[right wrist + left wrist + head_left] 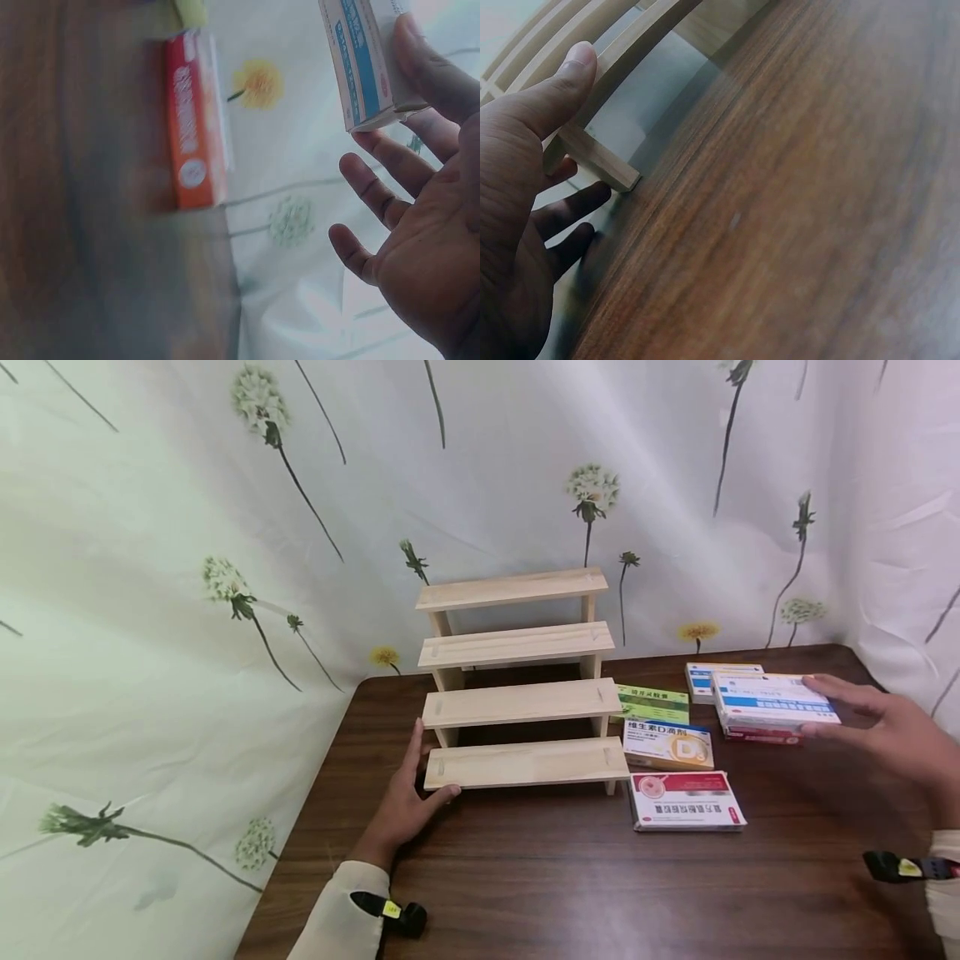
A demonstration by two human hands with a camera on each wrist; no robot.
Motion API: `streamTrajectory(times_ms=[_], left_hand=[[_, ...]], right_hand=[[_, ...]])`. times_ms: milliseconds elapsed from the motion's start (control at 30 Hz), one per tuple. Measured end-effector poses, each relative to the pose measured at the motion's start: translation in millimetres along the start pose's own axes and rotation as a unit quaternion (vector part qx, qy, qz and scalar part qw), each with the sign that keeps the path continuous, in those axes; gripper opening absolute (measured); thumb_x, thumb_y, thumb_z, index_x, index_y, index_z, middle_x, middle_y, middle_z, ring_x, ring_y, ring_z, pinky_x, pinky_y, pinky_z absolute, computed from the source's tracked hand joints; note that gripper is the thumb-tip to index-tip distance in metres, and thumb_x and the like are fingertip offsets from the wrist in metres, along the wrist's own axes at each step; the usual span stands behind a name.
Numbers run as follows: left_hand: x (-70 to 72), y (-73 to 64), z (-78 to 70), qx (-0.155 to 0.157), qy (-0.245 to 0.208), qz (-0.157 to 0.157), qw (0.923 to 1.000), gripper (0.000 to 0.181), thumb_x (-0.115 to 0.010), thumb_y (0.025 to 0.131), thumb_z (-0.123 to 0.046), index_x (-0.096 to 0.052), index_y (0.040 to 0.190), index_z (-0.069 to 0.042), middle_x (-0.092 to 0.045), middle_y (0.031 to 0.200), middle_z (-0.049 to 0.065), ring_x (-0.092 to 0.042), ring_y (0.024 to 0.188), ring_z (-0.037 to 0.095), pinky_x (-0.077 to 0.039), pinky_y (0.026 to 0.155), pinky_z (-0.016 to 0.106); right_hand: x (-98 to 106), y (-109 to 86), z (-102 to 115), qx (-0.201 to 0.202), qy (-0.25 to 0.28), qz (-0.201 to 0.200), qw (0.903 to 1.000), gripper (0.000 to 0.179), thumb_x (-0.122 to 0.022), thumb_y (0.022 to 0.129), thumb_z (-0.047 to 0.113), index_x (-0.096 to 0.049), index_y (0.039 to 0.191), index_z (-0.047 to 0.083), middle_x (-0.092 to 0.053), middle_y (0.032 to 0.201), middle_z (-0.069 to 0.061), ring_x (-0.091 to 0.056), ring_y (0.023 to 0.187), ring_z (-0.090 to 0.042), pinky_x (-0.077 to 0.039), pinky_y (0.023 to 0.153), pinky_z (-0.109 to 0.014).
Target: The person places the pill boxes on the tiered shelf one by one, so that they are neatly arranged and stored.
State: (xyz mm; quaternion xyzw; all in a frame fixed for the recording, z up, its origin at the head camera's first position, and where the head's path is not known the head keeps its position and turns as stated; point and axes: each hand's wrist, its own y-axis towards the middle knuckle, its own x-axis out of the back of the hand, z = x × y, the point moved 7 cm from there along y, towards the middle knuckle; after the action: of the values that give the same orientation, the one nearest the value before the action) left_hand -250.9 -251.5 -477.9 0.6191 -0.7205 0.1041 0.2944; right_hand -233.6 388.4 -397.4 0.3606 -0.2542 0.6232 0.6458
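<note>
A pale wooden stepped rack (525, 702) stands on the brown table. My left hand (401, 806) holds the left end of its lowest step, thumb at the front edge and fingers along the side; in the left wrist view the lower fingers stand off the wood. At the right, my right hand (892, 735) pinches a white-and-blue medicine box (776, 697) between thumb and index finger, the other fingers spread. That box is raised above a red medicine box (191, 124) on the table. Behind it lies another white-and-blue medicine box (701, 681).
Beside the rack's right end lie a green medicine box (656, 703), a vitamin D box (667, 745) and a red-and-white medicine box (686, 802). A white curtain (510, 485) printed with dandelions hangs along the back and sides of the table (540, 877).
</note>
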Motion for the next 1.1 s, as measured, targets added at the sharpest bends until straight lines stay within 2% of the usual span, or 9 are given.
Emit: streamTrajectory(times_ms=[67, 167, 267, 333, 400, 600, 800, 900, 1100], left_hand=[[0.4, 1.2, -0.2, -0.001, 0.001, 0.001, 1.0, 0.123, -0.087, 0.096, -0.031, 0.006, 0.175, -0.042, -0.046, 0.171, 0.019, -0.046, 0.158, 0.041, -0.031, 0.129, 0.069], [0.9, 2.6, -0.9, -0.001, 0.001, 0.001, 1.0, 0.123, -0.088, 0.096, -0.03, 0.006, 0.175, -0.043, -0.047, 0.17, 0.019, -0.048, 0.157, 0.041, -0.031, 0.129, 0.069], [0.5, 3.1, -1.5, -0.004, 0.004, 0.002, 1.0, 0.123, -0.087, 0.096, -0.03, 0.006, 0.176, -0.042, -0.048, 0.17, 0.02, -0.049, 0.156, 0.042, -0.032, 0.128, 0.069], [-0.1, 3.2, -1.8, -0.005, 0.005, 0.003, 1.0, 0.123, -0.087, 0.096, -0.03, 0.006, 0.176, -0.041, -0.048, 0.169, 0.02, -0.049, 0.156, 0.042, -0.032, 0.128, 0.069], [-1.0, 3.0, -1.8, -0.006, 0.005, 0.003, 1.0, 0.123, -0.087, 0.096, -0.03, 0.006, 0.176, -0.041, -0.049, 0.169, 0.02, -0.05, 0.155, 0.041, -0.033, 0.128, 0.069], [-1.8, 2.4, -4.1, -0.004, 0.002, 0.003, 1.0, 0.124, -0.088, 0.096, -0.029, 0.006, 0.176, -0.04, -0.049, 0.168, 0.02, -0.052, 0.153, 0.041, -0.037, 0.126, 0.067], [-2.5, 1.1, -5.1, -0.014, 0.002, 0.005, 0.9999, 0.124, -0.088, 0.096, -0.026, 0.006, 0.176, -0.039, -0.05, 0.167, 0.019, -0.053, 0.152, 0.041, -0.039, 0.124, 0.067], [-2.2, 0.0, -4.5, -0.011, 0.003, 0.005, 0.9999, 0.123, -0.087, 0.096, -0.027, 0.006, 0.176, -0.04, -0.05, 0.167, 0.02, -0.053, 0.152, 0.041, -0.038, 0.124, 0.067], [-1.0, -0.3, -3.7, -0.005, 0.005, 0.004, 1.0, 0.124, -0.088, 0.096, -0.028, 0.006, 0.176, -0.041, -0.05, 0.167, 0.02, -0.053, 0.152, 0.042, -0.038, 0.124, 0.068]], right_hand=[[2, 8.3, 6, 0.005, -0.002, -0.002, 1.0, 0.083, -0.08, 0.102, 0.029, -0.036, 0.17, 0.011, -0.033, 0.17, -0.038, -0.034, 0.145, -0.059, -0.023, 0.131, -0.058], [5, 21.4, 16, 0.01, 0.0, -0.003, 0.9999, 0.083, -0.082, 0.101, 0.031, -0.039, 0.17, 0.015, -0.036, 0.17, -0.037, -0.039, 0.138, -0.055, -0.035, 0.116, -0.048], [8, 32.3, 23, 0.004, 0.009, 0.003, 0.9999, 0.084, -0.082, 0.101, 0.033, -0.038, 0.17, 0.017, -0.035, 0.17, -0.036, -0.041, 0.136, -0.055, -0.04, 0.107, -0.047], [9, 38.4, 28, -0.003, 0.015, 0.009, 0.9998, 0.084, -0.081, 0.101, 0.036, -0.037, 0.17, 0.016, -0.035, 0.169, -0.039, -0.044, 0.134, -0.059, -0.044, 0.101, -0.057], [11, 44.0, 32, -0.008, 0.016, 0.011, 0.9998, 0.084, -0.081, 0.101, 0.038, -0.037, 0.17, 0.016, -0.037, 0.167, -0.04, -0.048, 0.133, -0.06, -0.045, 0.096, -0.052], [13, 59.3, 44, -0.004, 0.023, 0.011, 0.9997, 0.084, -0.081, 0.1, 0.04, -0.039, 0.169, 0.017, -0.044, 0.163, -0.039, -0.057, 0.128, -0.06, -0.041, 0.081, -0.018], [12, 72.3, 61, -0.006, 0.038, 0.031, 0.9988, 0.084, -0.077, 0.103, 0.044, -0.035, 0.171, 0.023, -0.038, 0.17, -0.033, -0.051, 0.134, -0.059, -0.046, 0.082, -0.024], [15, 80.1, 70, -0.002, 0.044, 0.024, 0.9987, 0.082, -0.076, 0.104, 0.044, -0.034, 0.172, 0.026, -0.034, 0.175, -0.027, -0.049, 0.136, -0.053, -0.045, 0.089, -0.035], [21, 100.1, 87, -0.008, 0.075, 0.008, 0.9971, 0.077, -0.074, 0.104, 0.047, -0.036, 0.17, 0.037, -0.036, 0.177, -0.02, -0.05, 0.134, -0.046, -0.046, 0.098, -0.039]])
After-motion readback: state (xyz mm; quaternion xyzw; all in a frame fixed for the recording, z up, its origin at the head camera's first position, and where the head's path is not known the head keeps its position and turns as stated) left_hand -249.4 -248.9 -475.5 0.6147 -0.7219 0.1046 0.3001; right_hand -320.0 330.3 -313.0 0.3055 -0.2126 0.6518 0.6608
